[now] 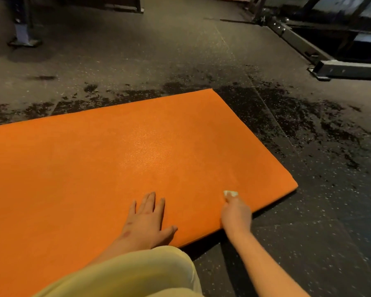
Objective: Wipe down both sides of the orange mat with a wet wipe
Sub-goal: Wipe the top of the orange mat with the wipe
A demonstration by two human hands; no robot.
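1. Dark speckled rubber floor (308,243) fills the view, like that of a gym. Blacker blotchy patches (298,125) lie on it beyond and to the right of both hands.
2. Far beyond the left hand, a metal post foot (23,33) stands on the floor, its upper part cut off by the frame edge.
3. The orange mat (116,157) lies flat on the floor under both hands. Its long axis runs left to right across the view, and the far edge slants up toward the right. The left part runs out of the picture, so its full length cannot be seen.
4. A pale yellow trouser leg (137,273), blurred, sits nearer than the left hand. It hides part of the mat's near edge and the left forearm.
5. The left hand (147,219) rests palm down on the mat near its near edge, with straight fingers slightly spread and nothing held.
6. The right hand (236,213) is on the mat just right of the left hand, near the mat's near right corner. It grips a small white wet wipe (230,193) against the surface. Only a bit of the wipe shows past the fingertips. The fingers are folded under and motion-blurred, so how they lie is hard to make out.
7. The mat's short end lies just right of the right hand.
8. Far beyond and right of the right hand, a grey metal equipment frame (341,69) lies low on the floor, partly cut off.
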